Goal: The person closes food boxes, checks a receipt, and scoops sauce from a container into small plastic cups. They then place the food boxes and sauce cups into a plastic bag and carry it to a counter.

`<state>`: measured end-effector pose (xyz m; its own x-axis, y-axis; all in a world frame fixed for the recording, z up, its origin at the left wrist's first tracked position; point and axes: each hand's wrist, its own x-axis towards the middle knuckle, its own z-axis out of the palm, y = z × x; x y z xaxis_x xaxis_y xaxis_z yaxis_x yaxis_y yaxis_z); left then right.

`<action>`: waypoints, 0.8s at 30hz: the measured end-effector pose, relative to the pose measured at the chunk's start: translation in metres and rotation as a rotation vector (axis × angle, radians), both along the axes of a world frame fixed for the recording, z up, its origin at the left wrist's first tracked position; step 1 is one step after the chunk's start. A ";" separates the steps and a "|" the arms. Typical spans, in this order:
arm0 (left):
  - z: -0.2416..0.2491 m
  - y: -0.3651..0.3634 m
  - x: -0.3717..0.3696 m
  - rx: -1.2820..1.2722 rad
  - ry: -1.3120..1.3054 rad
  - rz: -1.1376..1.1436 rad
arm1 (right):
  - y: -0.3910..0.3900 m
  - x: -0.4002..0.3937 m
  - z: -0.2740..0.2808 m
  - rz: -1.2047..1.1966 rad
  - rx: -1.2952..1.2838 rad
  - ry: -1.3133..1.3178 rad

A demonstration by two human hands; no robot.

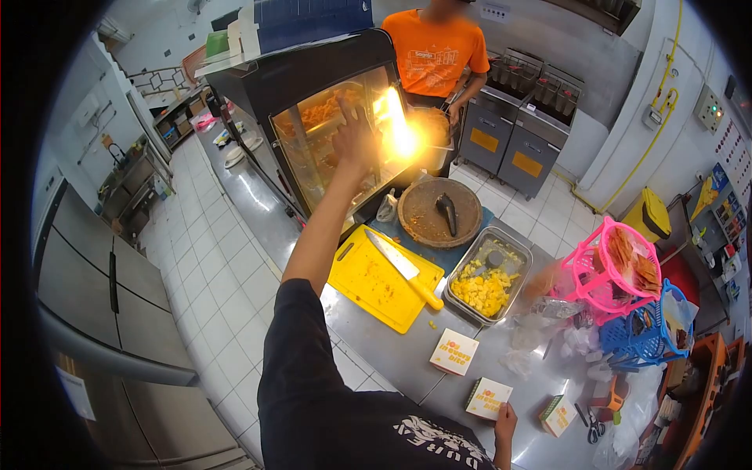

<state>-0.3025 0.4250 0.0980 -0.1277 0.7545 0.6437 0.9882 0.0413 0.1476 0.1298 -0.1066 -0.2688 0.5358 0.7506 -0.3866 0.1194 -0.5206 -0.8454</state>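
My left hand (354,141) is raised with its fingers spread against the glass front of the lit display warmer (313,117), which has fried food behind the glass. At the lower right, my right hand (506,424) touches the edge of a small printed box (489,398); its fingers are partly hidden. A second box (454,352) lies just behind, and a third box (557,415) stands tilted to the right. A knife (403,266) with a yellow handle rests on the yellow cutting board (376,301). Beside it, a metal tray (513,294) holds chopped yellow food.
A round stone mortar (415,229) with a dark pestle (447,213) sits behind the board. Pink (587,266) and blue baskets (623,333), plastic bags and scissors (595,429) occupy the right. A person in an orange shirt (435,51) stands beyond the warmer, near fryers (505,141).
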 end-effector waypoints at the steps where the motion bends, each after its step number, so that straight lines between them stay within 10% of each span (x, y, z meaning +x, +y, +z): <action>1: 0.000 0.004 0.000 0.011 -0.005 -0.006 | 0.003 0.001 0.000 -0.018 -0.023 0.022; 16: -0.063 0.109 0.052 -0.614 0.043 -0.151 | -0.001 0.008 -0.012 0.017 0.013 -0.035; 24: -0.111 -0.028 0.123 -0.159 -0.165 -0.603 | 0.000 0.011 -0.010 0.043 0.052 -0.005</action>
